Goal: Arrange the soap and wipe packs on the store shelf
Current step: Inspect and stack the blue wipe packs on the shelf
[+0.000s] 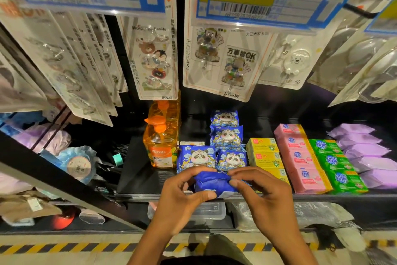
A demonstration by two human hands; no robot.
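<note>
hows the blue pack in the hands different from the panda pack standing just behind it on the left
The held pack shows a plain blue side, no panda in view; the shelf panda pack faces out with its panda print showing. The held pack is pinched by the left hand and right hand at the shelf's front edge; the shelf panda pack stands beside the orange bottle. Both wrappers are blue.

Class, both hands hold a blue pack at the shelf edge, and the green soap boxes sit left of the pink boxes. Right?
No. The head view shows the green soap boxes right of the pink boxes; left hand and right hand hold the blue pack at the shelf edge.
</note>
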